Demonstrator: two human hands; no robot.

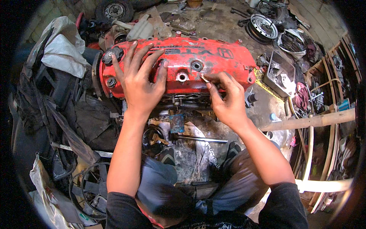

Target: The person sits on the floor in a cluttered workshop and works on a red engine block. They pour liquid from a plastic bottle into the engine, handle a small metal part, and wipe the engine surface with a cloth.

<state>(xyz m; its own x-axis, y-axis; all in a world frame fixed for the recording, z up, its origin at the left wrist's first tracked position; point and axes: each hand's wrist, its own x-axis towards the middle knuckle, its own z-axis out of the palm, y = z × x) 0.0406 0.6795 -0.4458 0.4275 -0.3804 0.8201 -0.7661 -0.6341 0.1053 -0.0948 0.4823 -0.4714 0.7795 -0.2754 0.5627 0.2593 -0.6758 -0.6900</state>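
A red engine valve cover (238, 57), scuffed and grease-stained, lies across the engine in front of me. My left hand (142, 86) rests on its left part with the fingers spread; its fingertips reach toward the far side. Beside that hand is a black oil filler cap (113, 55). My right hand (228, 95) pinches a small thin metal piece (204, 78) between thumb and fingers, its tip against the cover. Just left of it are a bolt hole with a pale worn rim (182, 77) and a dark round grommet (196, 65). The piece's exact kind is hidden by the fingers.
A long metal bar (202, 139) lies on the floor between my feet. At right stand a metal tray (280, 74) of parts, a bamboo pole (309, 120) and wooden shelving. A steel wheel rim (263, 27) lies beyond. Dark cloth and trim (93, 122) pile up at left.
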